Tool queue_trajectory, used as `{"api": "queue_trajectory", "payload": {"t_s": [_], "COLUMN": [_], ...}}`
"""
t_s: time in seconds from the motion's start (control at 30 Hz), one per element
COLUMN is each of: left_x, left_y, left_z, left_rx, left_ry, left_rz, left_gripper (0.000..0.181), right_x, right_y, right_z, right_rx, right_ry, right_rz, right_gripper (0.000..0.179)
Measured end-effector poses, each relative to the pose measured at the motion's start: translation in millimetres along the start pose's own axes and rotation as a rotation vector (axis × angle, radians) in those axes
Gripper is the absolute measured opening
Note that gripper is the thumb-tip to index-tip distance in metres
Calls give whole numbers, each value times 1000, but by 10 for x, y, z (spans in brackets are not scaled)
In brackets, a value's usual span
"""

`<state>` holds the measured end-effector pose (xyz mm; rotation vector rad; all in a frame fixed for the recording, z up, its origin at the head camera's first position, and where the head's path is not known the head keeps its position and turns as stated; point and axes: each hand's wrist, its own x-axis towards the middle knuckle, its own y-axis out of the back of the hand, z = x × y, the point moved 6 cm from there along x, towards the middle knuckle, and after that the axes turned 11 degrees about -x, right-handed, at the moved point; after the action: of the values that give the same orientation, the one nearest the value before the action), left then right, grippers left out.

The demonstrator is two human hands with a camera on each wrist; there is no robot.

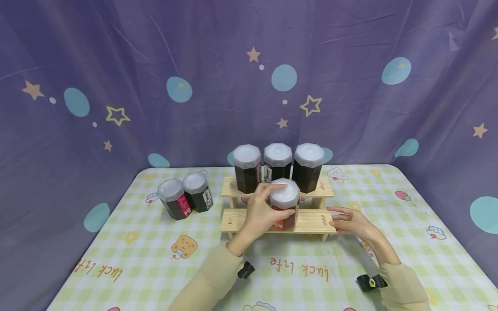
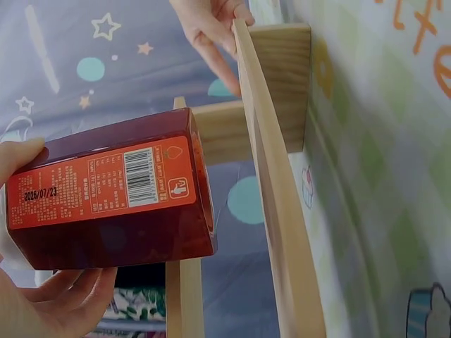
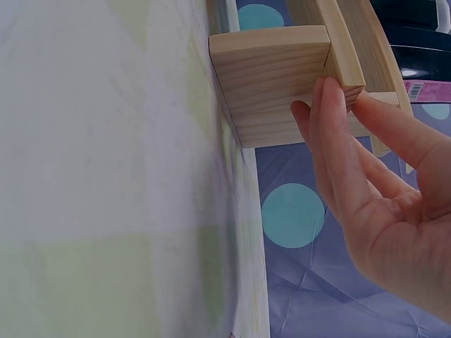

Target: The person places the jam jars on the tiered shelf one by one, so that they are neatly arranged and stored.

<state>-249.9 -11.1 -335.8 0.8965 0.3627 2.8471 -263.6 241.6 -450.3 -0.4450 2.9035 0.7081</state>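
My left hand (image 1: 260,212) grips a dark red jar (image 2: 113,193) with a white lid (image 1: 285,194) and an orange-red label, thumb and fingers on opposite sides near the lid. In the left wrist view a gap shows between the jar's base and the front board (image 2: 271,190) of a two-step wooden rack (image 1: 311,221). At the rack's right end, my right hand (image 1: 351,221) holds the front board's corner, fingertips on either side of it. Three dark jars with white lids, a left one (image 1: 247,170), a middle one (image 1: 278,162) and a right one (image 1: 308,168), stand on the back step.
Two more dark jars, one with a pink label (image 1: 175,199) and one with a white label (image 1: 198,193), stand close together on the table left of the rack. A checked tablecloth (image 1: 148,259) covers the table. Behind it hangs a purple curtain (image 1: 218,52).
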Motion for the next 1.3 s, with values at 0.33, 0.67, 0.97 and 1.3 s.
{"api": "queue_trajectory", "payload": {"t_s": [0.33, 0.67, 0.97, 1.3], "left_x": [28, 60, 88, 85], "left_y": [-235, -432, -545, -618], "left_z": [42, 75, 56, -20], "left_rx": [-25, 23, 56, 113], "left_ry": [-29, -76, -73, -34], "left_rz": [-27, -40, -46, -50], "left_gripper": [53, 54, 54, 53], "right_x": [2, -3, -1, -17], "right_y": [-8, 4, 14, 6], "right_z": [9, 9, 13, -10], "right_rx": [-4, -7, -11, 1], "right_ry": [-2, -3, -6, 28], "right_rz": [12, 10, 14, 3], "right_gripper": [60, 60, 60, 59]}}
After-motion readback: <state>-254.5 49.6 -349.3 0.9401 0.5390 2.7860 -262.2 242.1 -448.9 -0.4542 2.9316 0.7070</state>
